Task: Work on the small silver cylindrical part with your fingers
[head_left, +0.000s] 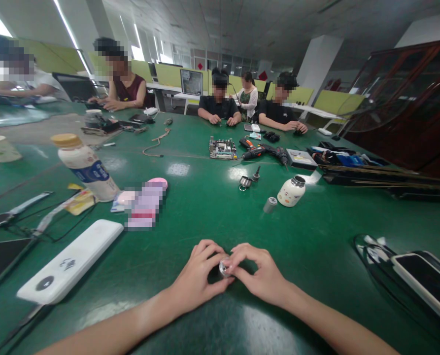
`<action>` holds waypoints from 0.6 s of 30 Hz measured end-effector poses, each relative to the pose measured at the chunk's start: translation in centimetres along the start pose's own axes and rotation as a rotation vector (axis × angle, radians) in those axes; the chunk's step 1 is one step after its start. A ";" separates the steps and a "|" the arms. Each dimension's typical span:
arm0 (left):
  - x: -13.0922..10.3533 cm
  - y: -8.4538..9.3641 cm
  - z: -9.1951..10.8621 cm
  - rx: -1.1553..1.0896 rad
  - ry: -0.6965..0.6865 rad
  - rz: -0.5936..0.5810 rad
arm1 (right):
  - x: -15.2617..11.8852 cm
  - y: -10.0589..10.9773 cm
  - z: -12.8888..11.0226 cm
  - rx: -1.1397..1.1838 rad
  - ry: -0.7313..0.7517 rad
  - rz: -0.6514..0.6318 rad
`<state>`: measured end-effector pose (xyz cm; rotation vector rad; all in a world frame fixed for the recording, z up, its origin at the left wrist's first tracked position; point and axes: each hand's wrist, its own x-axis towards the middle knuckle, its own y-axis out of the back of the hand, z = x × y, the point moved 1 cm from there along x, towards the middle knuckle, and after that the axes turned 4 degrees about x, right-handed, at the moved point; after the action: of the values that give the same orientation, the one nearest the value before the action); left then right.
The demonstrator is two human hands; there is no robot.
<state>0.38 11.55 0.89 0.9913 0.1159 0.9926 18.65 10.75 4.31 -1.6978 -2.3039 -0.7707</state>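
At the near middle of the green table (190,217), both my hands meet over a small round silvery metal piece (223,266) with a dark spot in its end. The fingers and thumb of my left hand (201,273) close round its side. My right hand (260,271) pinches at its upper right edge; whether anything tiny sits in that pinch is hidden. Farther off stand a small metal cylinder (270,204) and a white bottle with no lid (292,191) and a patterned body. Behind them lie a metal cup-like part with a ring (245,183) and a dark stepped part (256,173).
To the left are a long white device (72,261), a drink bottle (88,170) and cables. Phones (426,281) lie at right. A circuit board (222,148) and power drills (258,149) sit farther back. Several people (220,103) are around the far side.
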 end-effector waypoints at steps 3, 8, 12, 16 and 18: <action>0.1 0.1 0.2 -0.006 0.007 -0.009 | -0.1 -0.2 0.1 -0.006 -0.007 0.006; 0.3 0.2 0.3 -0.006 0.021 -0.023 | -0.2 -0.3 0.1 -0.058 0.094 -0.053; 0.2 0.2 0.3 -0.002 0.012 -0.015 | -0.1 -0.2 0.0 -0.063 0.084 -0.029; 0.2 0.2 0.2 0.007 0.004 -0.002 | 0.0 0.0 -0.2 -0.076 0.072 -0.042; 0.2 0.1 0.2 0.010 -0.001 -0.001 | 0.0 0.1 -0.2 -0.109 0.128 -0.076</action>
<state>0.51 11.57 1.20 1.0011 0.1209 0.9916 18.69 10.71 4.53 -1.5603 -2.2885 -1.0073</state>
